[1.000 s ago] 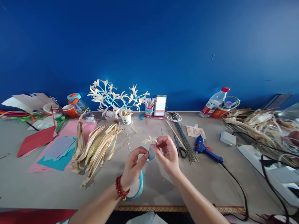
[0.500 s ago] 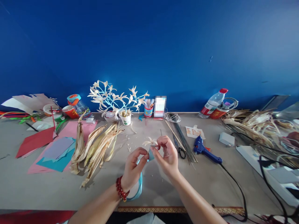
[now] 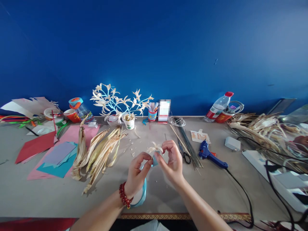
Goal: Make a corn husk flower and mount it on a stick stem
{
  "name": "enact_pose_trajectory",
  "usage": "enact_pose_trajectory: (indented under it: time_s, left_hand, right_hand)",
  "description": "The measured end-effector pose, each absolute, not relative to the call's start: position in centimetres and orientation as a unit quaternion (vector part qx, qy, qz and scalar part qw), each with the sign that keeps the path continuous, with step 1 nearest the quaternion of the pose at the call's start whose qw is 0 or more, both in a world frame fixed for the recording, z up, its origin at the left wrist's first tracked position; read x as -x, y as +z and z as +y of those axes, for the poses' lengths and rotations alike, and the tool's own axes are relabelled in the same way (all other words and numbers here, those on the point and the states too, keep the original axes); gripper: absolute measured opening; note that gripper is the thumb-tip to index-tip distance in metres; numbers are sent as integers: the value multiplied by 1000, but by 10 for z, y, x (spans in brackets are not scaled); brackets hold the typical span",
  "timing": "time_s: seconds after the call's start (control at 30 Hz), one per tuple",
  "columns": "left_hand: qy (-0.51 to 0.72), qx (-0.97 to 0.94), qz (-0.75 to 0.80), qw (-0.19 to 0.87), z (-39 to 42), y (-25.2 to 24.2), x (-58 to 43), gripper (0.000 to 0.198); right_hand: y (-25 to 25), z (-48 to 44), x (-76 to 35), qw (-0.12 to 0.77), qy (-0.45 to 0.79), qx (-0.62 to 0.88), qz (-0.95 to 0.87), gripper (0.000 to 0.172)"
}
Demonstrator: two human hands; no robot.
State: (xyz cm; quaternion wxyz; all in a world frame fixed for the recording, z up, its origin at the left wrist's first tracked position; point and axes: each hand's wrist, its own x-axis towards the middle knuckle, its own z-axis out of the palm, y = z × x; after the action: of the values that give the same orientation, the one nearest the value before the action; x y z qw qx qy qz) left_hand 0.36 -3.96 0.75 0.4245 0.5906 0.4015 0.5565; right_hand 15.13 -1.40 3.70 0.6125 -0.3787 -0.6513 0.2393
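Observation:
A small cream husk flower (image 3: 154, 147) stands upright between my two hands, above the table. My left hand (image 3: 139, 173) is closed in a pinch on the flower's thin stem, just below the petals. Opposite it, my right hand (image 3: 173, 160) pinches a light-blue strip (image 3: 155, 160) that hangs beneath the petals; its fingertips partly cover the strip. A round light-blue roll (image 3: 143, 194) with a pale centre lies under my left wrist, mostly hidden by it. Finished-looking cream flowers (image 3: 108, 98) on blue stems stand in a white cup (image 3: 129, 122) at the back.
Dried corn husks (image 3: 101, 150) and coloured paper (image 3: 60, 157) lie on the left. To the right are black-handled scissors (image 3: 186, 157), thin wires (image 3: 190, 144), a blue glue gun (image 3: 211, 155) with its cord, and a white power strip (image 3: 262, 176). A bottle (image 3: 218, 106) leans at the back.
My right fingertips have shifted slightly on the light-blue strip, and more of the flower's petals show. My left hand keeps its pinch nearly in place.

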Motion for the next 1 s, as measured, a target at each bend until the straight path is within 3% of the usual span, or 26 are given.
enact_pose_trajectory:
  time_s: [0.63, 0.83, 1.0]
  left_hand:
    - [562, -657, 382, 327, -42, 18, -4, 9]
    - [579, -588, 392, 407, -42, 12, -4, 12]
    - [572, -514, 386, 509, -40, 10, -3, 15]
  right_hand:
    - [39, -17, -148, 614, 199, 416, -640, 20]
    - [32, -18, -152, 634, 212, 390, -634, 30]
    - [22, -15, -150, 602, 343, 370, -618, 18]
